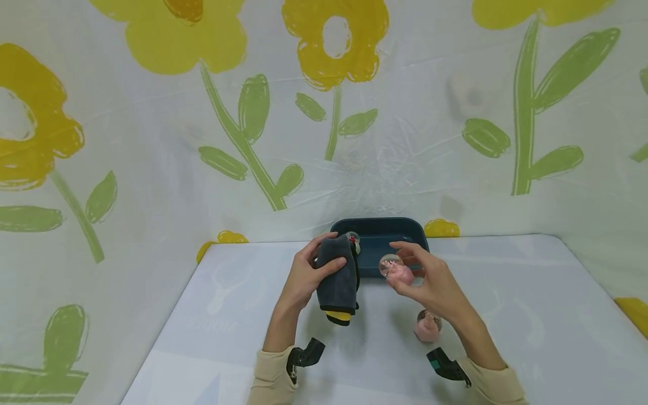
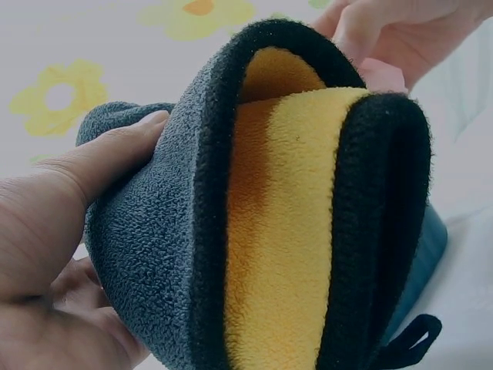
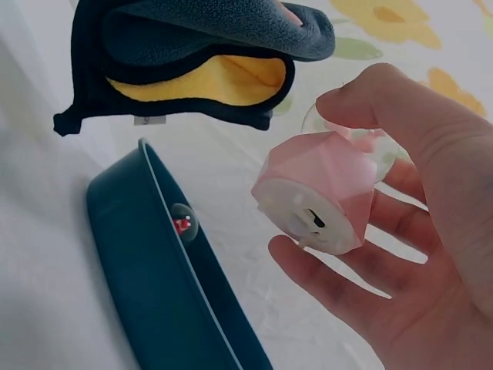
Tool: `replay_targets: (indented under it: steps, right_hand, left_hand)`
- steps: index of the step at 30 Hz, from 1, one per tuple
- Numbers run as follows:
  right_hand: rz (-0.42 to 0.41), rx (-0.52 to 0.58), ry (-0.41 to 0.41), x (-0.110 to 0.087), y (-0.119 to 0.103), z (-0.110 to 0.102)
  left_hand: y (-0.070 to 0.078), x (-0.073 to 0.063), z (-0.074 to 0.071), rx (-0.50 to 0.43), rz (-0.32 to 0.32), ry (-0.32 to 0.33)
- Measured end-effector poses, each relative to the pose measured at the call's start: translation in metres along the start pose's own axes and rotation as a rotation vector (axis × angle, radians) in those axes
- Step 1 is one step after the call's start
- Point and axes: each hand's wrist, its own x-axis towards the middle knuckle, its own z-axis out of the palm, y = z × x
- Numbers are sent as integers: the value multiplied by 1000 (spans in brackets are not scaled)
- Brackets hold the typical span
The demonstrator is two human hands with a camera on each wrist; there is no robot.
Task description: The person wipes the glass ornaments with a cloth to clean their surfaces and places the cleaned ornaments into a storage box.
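A folded cloth (image 1: 338, 284), dark grey outside and yellow inside with black edging, is gripped by my left hand (image 1: 302, 278). The left wrist view shows the thumb pressing its grey side and the yellow lining (image 2: 285, 216) between the folds. My right hand (image 1: 437, 284) holds a small snow globe (image 1: 397, 271) with a clear dome and a pink base. In the right wrist view its faceted base (image 3: 320, 181) is tilted, so the white underside with a small black mark faces the camera. A second pink snow globe (image 1: 427, 329) stands on the table below the right hand.
A dark teal basin (image 1: 387, 246) sits at the table's back edge, beyond both hands. Inside it, at the left, lies another clear globe (image 3: 185, 222) with a red figure. A flower-printed curtain (image 1: 405, 169) hangs behind the white table (image 1: 228, 337).
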Motion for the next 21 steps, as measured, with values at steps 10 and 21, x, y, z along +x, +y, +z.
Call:
replay_targets:
  steps: [10,21]
  right_hand:
    - [36,-38,16,0,0,0]
    - [-19,24,57,0,0,0]
  left_hand:
    - [1,2,-2,-2,-42,-11]
    - [0,1,-1,2,-11,-1]
